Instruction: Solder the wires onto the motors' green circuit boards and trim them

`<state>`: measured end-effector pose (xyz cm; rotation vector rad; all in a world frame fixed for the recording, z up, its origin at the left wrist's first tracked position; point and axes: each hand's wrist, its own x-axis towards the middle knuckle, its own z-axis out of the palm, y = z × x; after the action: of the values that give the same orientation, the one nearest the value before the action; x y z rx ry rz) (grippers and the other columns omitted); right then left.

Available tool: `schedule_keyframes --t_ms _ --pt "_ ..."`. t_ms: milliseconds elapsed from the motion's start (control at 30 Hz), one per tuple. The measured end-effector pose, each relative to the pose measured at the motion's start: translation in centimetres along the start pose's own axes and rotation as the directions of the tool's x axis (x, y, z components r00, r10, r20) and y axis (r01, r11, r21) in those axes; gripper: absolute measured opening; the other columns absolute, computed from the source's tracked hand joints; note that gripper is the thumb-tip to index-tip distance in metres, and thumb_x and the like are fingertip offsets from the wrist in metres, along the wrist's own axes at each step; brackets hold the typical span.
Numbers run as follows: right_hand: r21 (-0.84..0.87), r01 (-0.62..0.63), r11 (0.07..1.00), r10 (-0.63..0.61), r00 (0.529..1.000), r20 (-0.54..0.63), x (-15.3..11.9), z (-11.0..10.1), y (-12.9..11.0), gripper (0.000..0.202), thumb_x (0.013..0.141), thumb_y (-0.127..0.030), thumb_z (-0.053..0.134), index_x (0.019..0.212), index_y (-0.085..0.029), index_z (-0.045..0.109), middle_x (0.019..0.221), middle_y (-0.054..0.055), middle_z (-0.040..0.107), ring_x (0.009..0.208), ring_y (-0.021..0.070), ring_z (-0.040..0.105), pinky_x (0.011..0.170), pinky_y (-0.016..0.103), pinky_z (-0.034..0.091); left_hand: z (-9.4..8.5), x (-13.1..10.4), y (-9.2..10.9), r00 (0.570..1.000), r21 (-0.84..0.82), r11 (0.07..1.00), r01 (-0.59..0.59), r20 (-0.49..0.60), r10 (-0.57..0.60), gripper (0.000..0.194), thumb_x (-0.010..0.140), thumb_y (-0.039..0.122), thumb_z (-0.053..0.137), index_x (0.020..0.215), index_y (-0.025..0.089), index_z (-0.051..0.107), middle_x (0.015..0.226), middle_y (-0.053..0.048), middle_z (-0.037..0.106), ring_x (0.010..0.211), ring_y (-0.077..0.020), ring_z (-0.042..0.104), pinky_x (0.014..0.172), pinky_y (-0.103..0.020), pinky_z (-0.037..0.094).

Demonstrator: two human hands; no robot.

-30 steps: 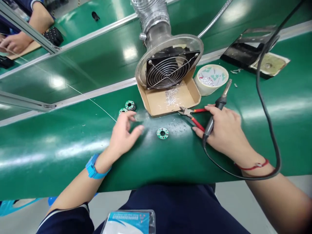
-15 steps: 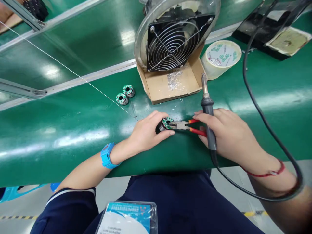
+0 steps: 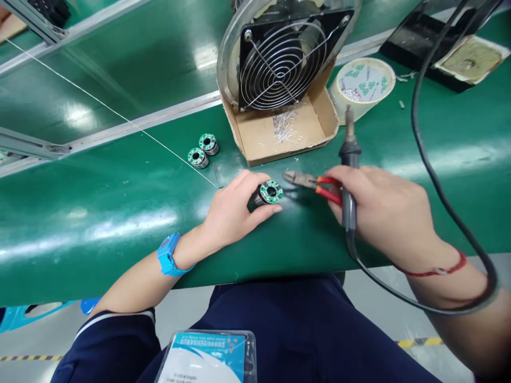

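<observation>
My left hand (image 3: 233,207) is closed round a small cylindrical motor part with a ring-shaped green circuit board (image 3: 272,191) on its end, the board facing up and right. In my right hand (image 3: 385,213) are red-handled cutting pliers (image 3: 303,180), their jaws pointing left, just apart from the board. The same hand also holds a soldering iron (image 3: 349,175), its tip pointing away from me. Two similar parts with green ring boards, a nearer one (image 3: 197,157) and a farther one (image 3: 208,143), stand upright side by side beyond my left hand.
A cardboard tray (image 3: 285,151) with wire clippings sits before a fan (image 3: 281,74). To its right stand a tape roll (image 3: 339,103) and a soldering stand with a sponge (image 3: 471,59). The iron's cable (image 3: 435,181) loops over my right forearm. A thin white cord (image 3: 120,117) runs across the left.
The pliers have come off the circuit board and moved right and slightly away from me, with the soldering iron. My left hand and its part have shifted a little left and away.
</observation>
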<state>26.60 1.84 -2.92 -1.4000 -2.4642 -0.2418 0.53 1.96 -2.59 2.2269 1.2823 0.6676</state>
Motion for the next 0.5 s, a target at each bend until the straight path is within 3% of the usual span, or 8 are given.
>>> schedule_keyframes --t_ms 67,167,267,400,500 --pt "-0.057 -0.142 0.988 0.142 0.990 0.008 0.8 0.8 0.2 0.036 0.097 -0.040 0.048 0.112 -0.013 0.066 0.077 0.009 0.061 0.073 0.0211 0.053 0.062 0.032 0.032 -0.4 0.1 -0.1 0.999 -0.042 0.999 -0.015 -0.044 0.013 0.037 0.088 0.030 0.073 0.118 0.016 0.057 0.108 -0.006 0.068 0.100 -0.0181 0.066 0.073 -0.026 0.051" --pt "-0.117 -0.297 0.948 0.311 0.943 0.122 1.9 2.1 0.6 0.044 0.094 -0.042 0.050 0.123 -0.011 0.061 0.088 0.015 0.063 0.082 0.0272 0.055 0.067 0.035 0.034 -1.0 0.3 -0.4 0.995 -0.067 0.997 -0.038 -0.096 0.031 0.038 0.088 0.025 0.073 0.121 0.016 0.056 0.116 -0.007 0.068 0.109 -0.0195 0.066 0.080 -0.028 0.053" --pt "-0.094 -0.346 0.933 0.358 0.914 0.191 2.4 3.1 0.8 0.052 0.090 -0.048 0.056 0.127 -0.012 0.059 0.099 0.017 0.065 0.092 0.0315 0.059 0.074 0.038 0.041 -1.7 0.5 -0.8 0.989 -0.070 0.995 -0.066 -0.137 0.056 0.039 0.090 0.024 0.071 0.125 0.018 0.056 0.120 -0.007 0.069 0.113 -0.0209 0.066 0.088 -0.031 0.055" --pt "0.018 -0.317 0.948 0.314 0.945 0.090 2.4 3.6 1.5 0.054 0.088 -0.052 0.056 0.125 -0.013 0.060 0.117 0.018 0.067 0.109 0.0333 0.060 0.088 0.042 0.047 -1.9 0.8 -1.2 0.972 -0.073 0.987 -0.140 -0.199 0.124 0.041 0.090 0.022 0.071 0.128 0.018 0.056 0.122 -0.009 0.069 0.115 -0.0209 0.066 0.095 -0.034 0.057" --pt "0.101 -0.298 0.949 0.303 0.952 -0.035 2.6 3.4 2.4 0.050 0.091 -0.050 0.049 0.123 -0.013 0.062 0.110 0.017 0.070 0.102 0.0316 0.064 0.086 0.044 0.050 -1.9 0.9 -1.1 0.956 -0.054 0.978 -0.200 -0.228 0.183 0.040 0.092 0.022 0.068 0.130 0.019 0.056 0.125 -0.010 0.069 0.115 -0.0204 0.067 0.092 -0.033 0.058"
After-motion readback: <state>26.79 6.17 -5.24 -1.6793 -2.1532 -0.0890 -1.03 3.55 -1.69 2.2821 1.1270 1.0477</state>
